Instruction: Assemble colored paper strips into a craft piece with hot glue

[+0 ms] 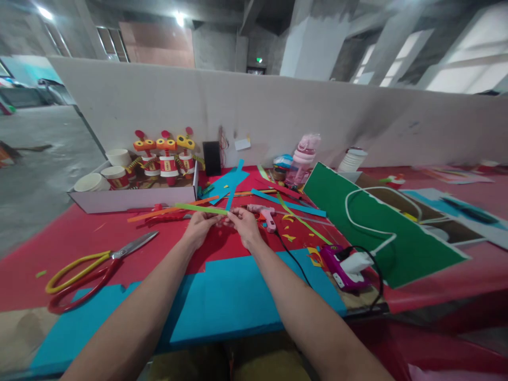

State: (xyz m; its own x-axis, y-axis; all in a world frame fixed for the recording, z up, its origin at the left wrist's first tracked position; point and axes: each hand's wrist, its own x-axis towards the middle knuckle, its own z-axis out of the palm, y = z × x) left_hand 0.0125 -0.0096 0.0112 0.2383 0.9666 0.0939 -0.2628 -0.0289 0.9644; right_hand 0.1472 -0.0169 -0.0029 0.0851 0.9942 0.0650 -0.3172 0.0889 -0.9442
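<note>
My left hand [201, 226] pinches a light green paper strip [195, 207] from below, over the red table covering. Close beside it, my right hand [244, 226] is closed at the end of a blue paper strip [235, 185], where the two strips meet at roughly a right angle. The blue strip points away from me and the green one runs to the left. Whether they are stuck together cannot be seen. A pink glue gun [266, 216] lies just past my right hand. Orange strips [174, 208] lie behind my left hand.
Large scissors [103, 270] lie at left, blades partly open. A white box [130, 201] holds paper cups and several cup figures. At right are a purple power strip [344, 269], a green board [377, 227] and a white cable. A pink bottle [305, 159] stands behind.
</note>
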